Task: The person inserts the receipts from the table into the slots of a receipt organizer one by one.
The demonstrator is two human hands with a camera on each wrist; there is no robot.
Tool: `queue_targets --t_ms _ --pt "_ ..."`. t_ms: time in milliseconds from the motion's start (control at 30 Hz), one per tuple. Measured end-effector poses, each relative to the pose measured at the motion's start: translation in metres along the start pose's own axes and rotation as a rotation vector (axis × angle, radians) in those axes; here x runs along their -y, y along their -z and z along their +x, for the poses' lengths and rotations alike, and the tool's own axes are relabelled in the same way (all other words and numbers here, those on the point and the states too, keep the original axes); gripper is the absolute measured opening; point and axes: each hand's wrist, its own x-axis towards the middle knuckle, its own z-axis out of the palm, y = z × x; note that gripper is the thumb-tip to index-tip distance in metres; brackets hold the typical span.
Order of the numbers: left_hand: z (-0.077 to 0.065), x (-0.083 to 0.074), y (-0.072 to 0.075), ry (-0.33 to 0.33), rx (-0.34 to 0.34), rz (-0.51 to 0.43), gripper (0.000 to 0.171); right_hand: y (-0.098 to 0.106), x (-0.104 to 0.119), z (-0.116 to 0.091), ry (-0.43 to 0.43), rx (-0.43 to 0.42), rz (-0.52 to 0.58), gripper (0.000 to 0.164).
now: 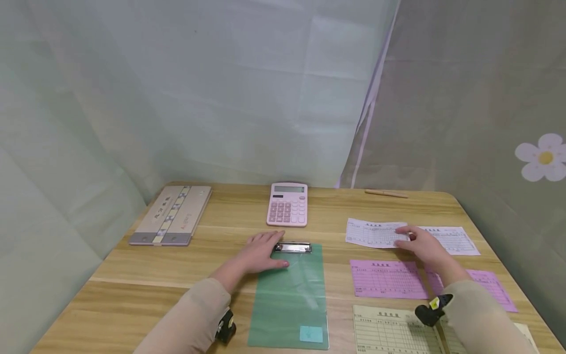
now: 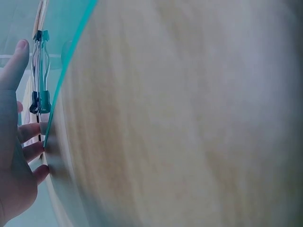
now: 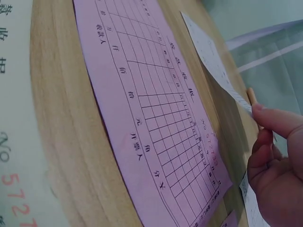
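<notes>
My left hand (image 1: 262, 250) rests at the upper left corner of a green clipboard (image 1: 289, 295), its fingers extended beside the metal clip (image 1: 293, 247). The left wrist view shows those fingertips right at the board's edge, with the thumb apart from the clip. Between thumb and fingers, my right hand (image 1: 422, 244) pinches the right end of a white receipt slip (image 1: 371, 233). In the right wrist view the slip (image 3: 213, 59) slants up off the wood toward that hand. Another white slip (image 1: 457, 241) lies just right of the hand.
Pink receipts (image 1: 389, 279) and yellow receipts (image 1: 393, 332) lie in rows nearer the front right. A pink calculator (image 1: 287, 205) stands behind the clipboard, a boxed notebook (image 1: 172, 214) at the back left. A thin brown pen (image 1: 386, 193) lies by the rear edge, before a curtain (image 1: 247, 98).
</notes>
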Motion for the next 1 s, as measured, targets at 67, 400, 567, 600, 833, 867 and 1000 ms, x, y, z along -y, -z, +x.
queue_targets --t_ms 67,400,567,600,833,867,1000 --pt "0.000 0.000 0.000 0.000 -0.002 -0.003 0.094 0.000 0.000 0.000 0.007 0.006 0.024 0.056" --pt "-0.001 -0.002 0.000 0.005 -0.010 -0.003 0.092 0.001 0.006 0.000 0.071 0.008 0.089 0.060" --pt "0.000 0.000 -0.001 0.005 -0.011 0.000 0.093 0.001 0.011 -0.001 0.098 0.001 0.115 0.062" --pt "0.000 0.000 -0.001 0.004 -0.013 0.001 0.093 0.001 0.012 -0.001 0.104 0.000 0.130 0.063" --pt "0.001 0.001 -0.001 0.002 -0.020 -0.007 0.091 -0.002 0.024 -0.002 0.129 0.046 0.379 0.063" --pt "0.001 0.001 -0.001 0.002 -0.020 -0.009 0.091 -0.003 0.026 -0.003 0.131 0.059 0.425 0.063" --pt "0.001 0.001 -0.001 0.001 -0.020 -0.009 0.091 -0.005 0.033 -0.005 0.150 0.103 0.561 0.064"
